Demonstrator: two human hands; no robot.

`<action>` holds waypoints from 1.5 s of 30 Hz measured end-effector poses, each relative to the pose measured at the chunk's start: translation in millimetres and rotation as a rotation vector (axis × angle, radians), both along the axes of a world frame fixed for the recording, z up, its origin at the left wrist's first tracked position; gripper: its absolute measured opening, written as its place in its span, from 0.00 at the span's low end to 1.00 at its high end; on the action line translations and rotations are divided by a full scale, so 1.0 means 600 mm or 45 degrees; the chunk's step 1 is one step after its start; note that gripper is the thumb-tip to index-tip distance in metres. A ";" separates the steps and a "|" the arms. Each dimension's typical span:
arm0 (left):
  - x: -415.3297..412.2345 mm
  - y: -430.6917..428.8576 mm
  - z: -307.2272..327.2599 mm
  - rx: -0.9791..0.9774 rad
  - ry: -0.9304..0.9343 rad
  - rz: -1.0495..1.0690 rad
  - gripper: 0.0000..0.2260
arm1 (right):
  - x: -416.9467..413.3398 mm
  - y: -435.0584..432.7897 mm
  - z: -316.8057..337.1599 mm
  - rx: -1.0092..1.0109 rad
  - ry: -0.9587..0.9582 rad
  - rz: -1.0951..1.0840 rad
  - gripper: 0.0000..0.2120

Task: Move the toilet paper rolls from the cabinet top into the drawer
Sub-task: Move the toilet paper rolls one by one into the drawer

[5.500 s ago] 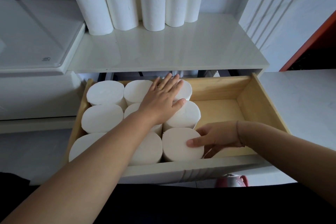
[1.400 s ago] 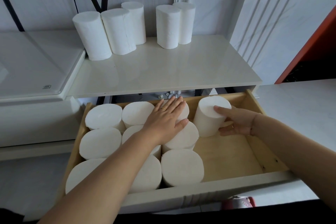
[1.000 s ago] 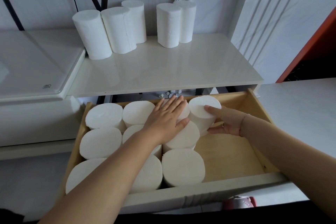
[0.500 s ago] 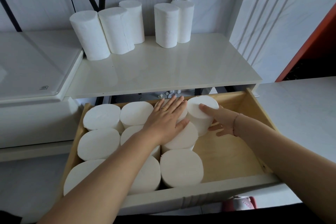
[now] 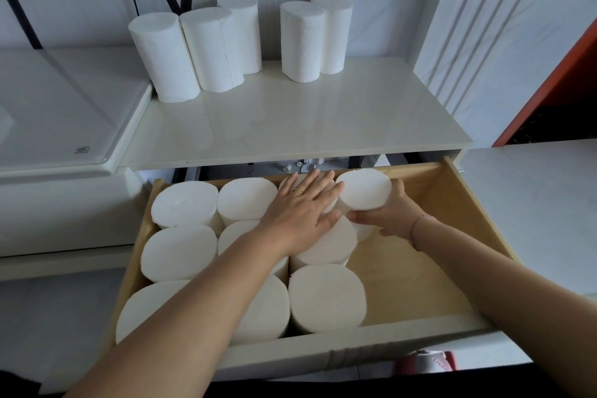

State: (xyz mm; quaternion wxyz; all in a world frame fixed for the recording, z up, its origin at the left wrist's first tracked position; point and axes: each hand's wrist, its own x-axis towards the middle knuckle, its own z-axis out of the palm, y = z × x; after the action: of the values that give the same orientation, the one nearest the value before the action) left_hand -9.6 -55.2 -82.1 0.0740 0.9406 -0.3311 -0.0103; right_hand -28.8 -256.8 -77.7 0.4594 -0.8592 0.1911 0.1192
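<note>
The right hand (image 5: 391,213) grips an upright toilet paper roll (image 5: 363,192) inside the drawer (image 5: 465,213), with the thumb on its near side and the fingers curled round its far right side. The roll sits close to the drawer's back wall and touches the packed rolls (image 5: 184,203) just left of the grip. The left hand (image 5: 302,208) lies flat on those packed rolls with straight fingers, holding nothing, its fingertips beside the held roll. Bare drawer floor lies right of the grip and nearer the person. Beyond the grip, five more rolls (image 5: 300,42) stand upright at the back of the cabinet top (image 5: 290,126).
</note>
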 end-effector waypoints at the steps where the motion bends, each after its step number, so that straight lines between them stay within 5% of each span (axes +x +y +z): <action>1: 0.000 0.000 0.000 -0.007 -0.003 0.002 0.25 | -0.002 0.000 0.003 -0.023 0.004 0.003 0.50; 5: 0.000 0.005 0.003 -0.102 -0.004 0.029 0.26 | -0.013 0.014 0.040 -0.353 -0.070 0.099 0.52; 8: 0.005 0.020 0.018 -0.273 -0.107 0.070 0.24 | -0.006 0.053 0.089 -0.623 -0.394 0.164 0.49; 14: 0.040 0.074 0.047 -0.452 -0.278 0.492 0.25 | 0.101 0.182 0.134 -0.368 -0.774 0.262 0.42; 23: 0.078 0.158 0.054 -0.375 -0.387 1.042 0.26 | 0.298 0.347 0.119 -0.078 -0.790 0.197 0.48; 45: 0.073 0.129 0.033 -0.304 -0.274 0.953 0.26 | 0.475 0.446 0.092 0.059 -0.844 -0.129 0.57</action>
State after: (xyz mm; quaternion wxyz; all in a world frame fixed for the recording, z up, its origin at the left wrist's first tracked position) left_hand 34.0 22.3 -62.5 0.1465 0.9767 0.0295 0.1543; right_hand 256.3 11.0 -22.4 0.5212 -0.8300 0.0712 -0.1854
